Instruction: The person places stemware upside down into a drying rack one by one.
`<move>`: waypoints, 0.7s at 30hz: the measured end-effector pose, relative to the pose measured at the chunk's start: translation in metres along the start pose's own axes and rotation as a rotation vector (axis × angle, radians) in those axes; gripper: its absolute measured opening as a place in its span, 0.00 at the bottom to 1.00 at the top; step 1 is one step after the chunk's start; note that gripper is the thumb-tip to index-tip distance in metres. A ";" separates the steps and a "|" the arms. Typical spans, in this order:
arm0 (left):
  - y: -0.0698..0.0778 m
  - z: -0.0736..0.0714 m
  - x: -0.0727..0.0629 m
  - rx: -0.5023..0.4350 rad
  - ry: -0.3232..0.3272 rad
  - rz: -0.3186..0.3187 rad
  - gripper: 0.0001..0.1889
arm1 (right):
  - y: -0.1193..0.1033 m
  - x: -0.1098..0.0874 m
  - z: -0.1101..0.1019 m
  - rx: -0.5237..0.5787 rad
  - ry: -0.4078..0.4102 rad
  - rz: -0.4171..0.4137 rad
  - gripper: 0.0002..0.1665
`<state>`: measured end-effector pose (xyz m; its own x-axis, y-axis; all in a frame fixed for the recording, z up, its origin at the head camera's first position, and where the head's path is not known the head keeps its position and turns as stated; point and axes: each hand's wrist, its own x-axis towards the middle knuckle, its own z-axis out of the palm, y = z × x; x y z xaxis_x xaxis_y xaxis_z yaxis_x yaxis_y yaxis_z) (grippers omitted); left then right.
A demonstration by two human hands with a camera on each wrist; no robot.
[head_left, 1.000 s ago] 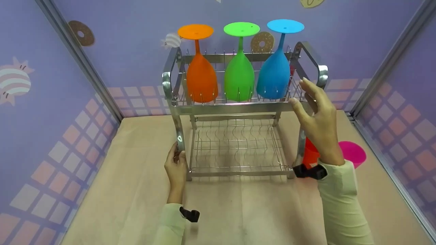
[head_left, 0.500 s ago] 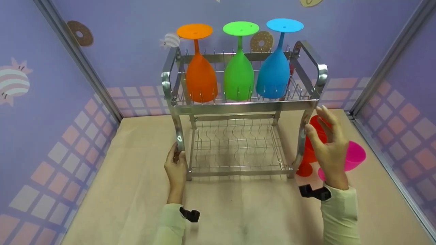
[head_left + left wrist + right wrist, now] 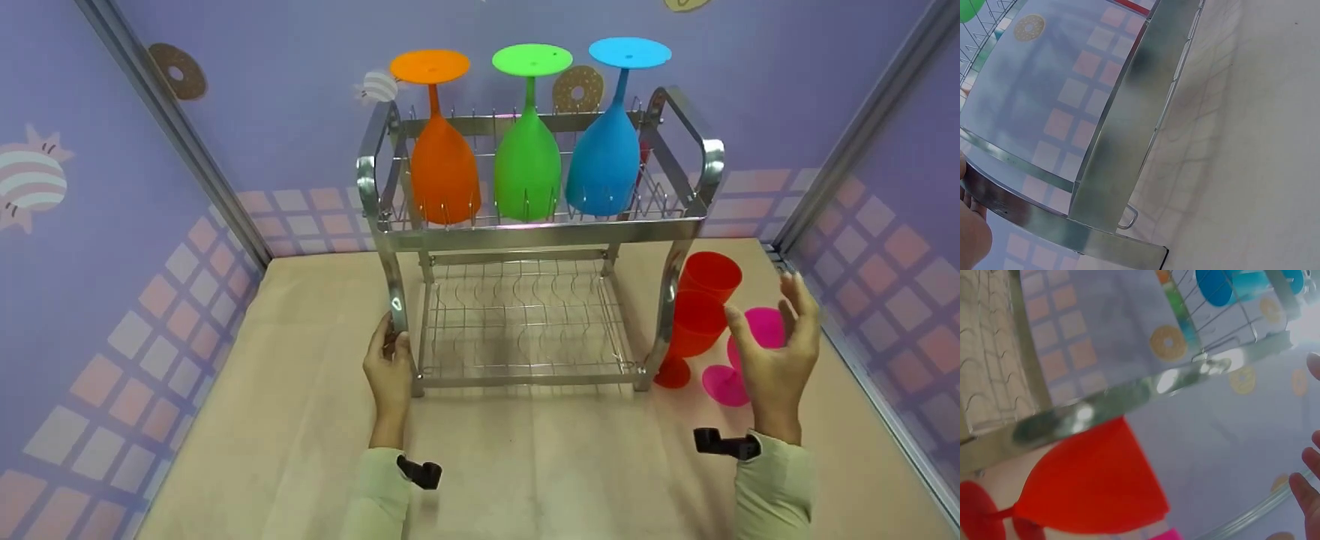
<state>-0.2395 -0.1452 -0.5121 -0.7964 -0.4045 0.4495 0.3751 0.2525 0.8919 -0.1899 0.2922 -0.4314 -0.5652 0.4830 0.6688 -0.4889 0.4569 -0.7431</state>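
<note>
My left hand (image 3: 388, 375) grips the left front leg of a two-tier metal dish rack (image 3: 540, 237); the left wrist view shows its fingers around the metal strip (image 3: 1022, 211). On the upper tier stand an orange goblet (image 3: 444, 172), a green goblet (image 3: 527, 169) and a blue goblet (image 3: 604, 165), all upside down. Right of the rack, my right hand (image 3: 784, 367) holds nothing, fingers apart and slightly bent. It partly hides an upright pink goblet (image 3: 726, 385). Beside the right front leg stand two upright red goblets, the nearer one (image 3: 697, 322) overlapping the farther one (image 3: 712, 274).
The rack's lower tier (image 3: 517, 322) is a wire grid with wavy dividers. A cloth-covered table (image 3: 525, 465) lies beneath. Patterned purple walls (image 3: 300, 90) enclose the back and sides. A small red part (image 3: 643, 157) shows behind the blue goblet.
My right hand has moved down and to the right, from beside the blue goblet to the pink goblet. The red goblets have come into fuller view. My left hand stays on the rack leg.
</note>
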 end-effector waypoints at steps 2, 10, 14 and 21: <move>-0.002 0.000 0.000 -0.008 0.007 0.000 0.24 | 0.010 -0.003 -0.005 -0.035 0.013 0.019 0.45; -0.002 0.000 -0.001 0.000 0.019 -0.005 0.24 | 0.036 -0.015 -0.021 -0.099 0.072 0.152 0.55; 0.014 -0.002 -0.003 -0.005 0.015 -0.003 0.24 | 0.042 -0.020 -0.026 -0.050 0.083 0.211 0.58; 0.035 -0.004 -0.007 -0.001 0.010 -0.012 0.23 | 0.072 -0.029 -0.033 -0.036 0.075 0.304 0.63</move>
<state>-0.2193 -0.1370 -0.4837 -0.7958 -0.4164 0.4397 0.3662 0.2473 0.8971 -0.1868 0.3362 -0.5038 -0.6302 0.6549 0.4170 -0.2804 0.3088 -0.9088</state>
